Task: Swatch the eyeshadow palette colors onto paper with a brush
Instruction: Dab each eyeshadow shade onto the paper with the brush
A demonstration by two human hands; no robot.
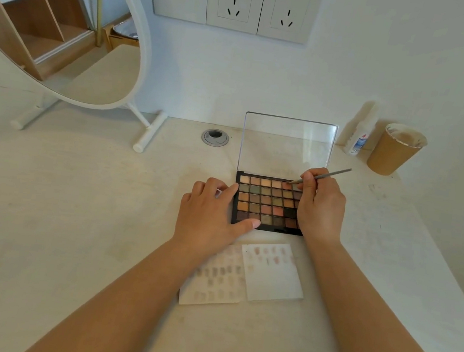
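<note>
Pale surface (74, 215) runs wall to wall. Round mirror (68, 24) on a white stand sits far left, tilted back. Outlet panel (234, 0) on the wall above. Eyeshadow palette (265, 203) lies flat mid-surface, black frame, grid of brown, tan, green and pink pans; clear lid (287, 144) stands upright at its far edge. Two paper sheets (274, 277) lie side by side just in front of the palette, both carrying rows of faint swatches; left sheet partly under the left forearm.

Left hand (208, 216): fingers relaxed and spread, index along the palette's left edge, thumb on its near-left corner, holding it steady. Right hand (320, 207): over the palette's right side, pinching the brush (324, 175) between thumb and fingers, tip down on a pan in the top row near the right, handle angled up and right.

Brown paper cup (394, 150) and small white bottle (360, 136) stand far right by the wall, just beside each other. Cable grommet (215, 137) in the surface left of the lid.
</note>
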